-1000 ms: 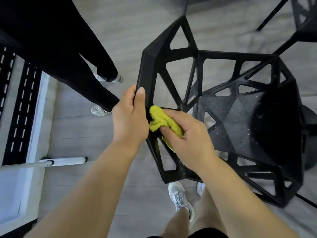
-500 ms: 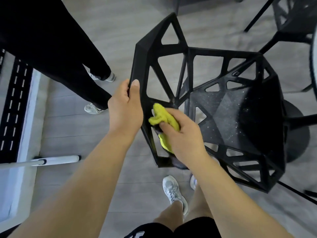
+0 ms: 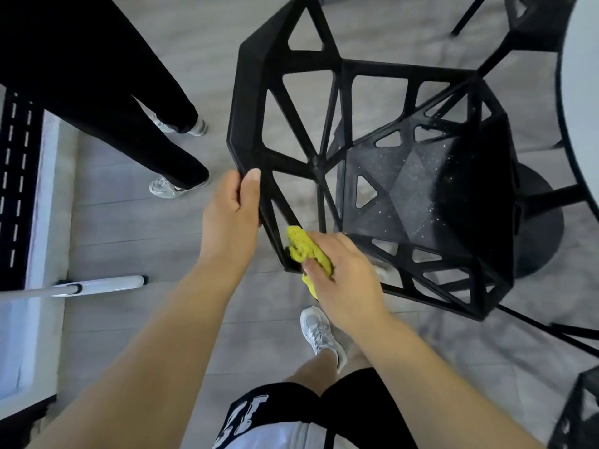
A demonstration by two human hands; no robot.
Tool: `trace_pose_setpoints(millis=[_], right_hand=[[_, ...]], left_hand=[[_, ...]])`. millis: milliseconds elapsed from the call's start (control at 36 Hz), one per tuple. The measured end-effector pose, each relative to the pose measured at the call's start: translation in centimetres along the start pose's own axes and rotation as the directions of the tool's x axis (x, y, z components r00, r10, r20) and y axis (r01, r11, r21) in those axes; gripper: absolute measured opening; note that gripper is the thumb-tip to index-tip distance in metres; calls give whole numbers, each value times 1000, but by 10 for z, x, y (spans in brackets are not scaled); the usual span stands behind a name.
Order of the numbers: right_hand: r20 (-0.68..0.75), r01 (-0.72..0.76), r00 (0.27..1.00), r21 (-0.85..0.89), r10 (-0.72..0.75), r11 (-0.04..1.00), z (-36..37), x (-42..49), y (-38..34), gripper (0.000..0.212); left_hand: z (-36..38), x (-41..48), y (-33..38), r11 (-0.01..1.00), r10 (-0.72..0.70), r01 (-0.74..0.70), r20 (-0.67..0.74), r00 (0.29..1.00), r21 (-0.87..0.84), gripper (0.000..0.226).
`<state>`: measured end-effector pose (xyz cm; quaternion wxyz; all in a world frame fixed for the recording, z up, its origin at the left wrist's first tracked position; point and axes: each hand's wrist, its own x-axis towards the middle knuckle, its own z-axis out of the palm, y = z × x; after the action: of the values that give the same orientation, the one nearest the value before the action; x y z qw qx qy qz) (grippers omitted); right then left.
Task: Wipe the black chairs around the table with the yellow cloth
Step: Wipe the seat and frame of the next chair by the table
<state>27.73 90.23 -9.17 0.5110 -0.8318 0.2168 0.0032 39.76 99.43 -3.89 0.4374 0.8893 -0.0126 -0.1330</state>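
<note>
Head view: I am wiping one black chair [image 3: 248, 102], seemingly early in the job.
My left hand [image 3: 231, 218] is gripping the frame beside my right hand [image 3: 343, 273], whose fingers [image 3: 324, 237] are pinching the yellow cloth [image 3: 304, 247] onto a lower strut; past them, the speckled seat [image 3: 405, 189] and other chairs [image 3: 534, 30] at the desk [image 3: 583, 108] are likely waiting.

White block lettering [image 3: 246, 413] shows on the wearer's black shorts [image 3: 356, 396], partly hidden by a fold and the lower edge of the view. None of it can be read.
</note>
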Motion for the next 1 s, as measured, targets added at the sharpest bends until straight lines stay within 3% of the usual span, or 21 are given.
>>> trace_pose_setpoints(millis=[111,222,389,528,667,778,1000], right_hand=[[-53,-87,995,-88,82,992,13,11,11,35],[-115,-122,986,-40,117,992,27,17,26,34],[-99,-372,926,-75,364,925,34,31,63,28],[-57,-361,930,50,363,931,29,28,55,27],[-86,-141,981,298,174,944,24,7,18,29],[-110,-102,987,135,117,986,29,13,26,34],[-119,-330,939,-42,323,943,36,28,60,23]], left_hand=[[12,-12,-4,999,-39,39,-25,999,-12,29],[23,-16,-3,996,-57,51,-97,994,-69,22],[33,-18,0,983,-103,78,-146,984,-169,20],[34,-23,-1,974,-138,109,-141,980,-199,16],[32,-22,-2,981,-133,108,-158,978,-160,19],[31,-24,-5,984,-119,104,-106,987,-143,13],[25,-23,-2,978,-135,131,-13,991,-160,3]])
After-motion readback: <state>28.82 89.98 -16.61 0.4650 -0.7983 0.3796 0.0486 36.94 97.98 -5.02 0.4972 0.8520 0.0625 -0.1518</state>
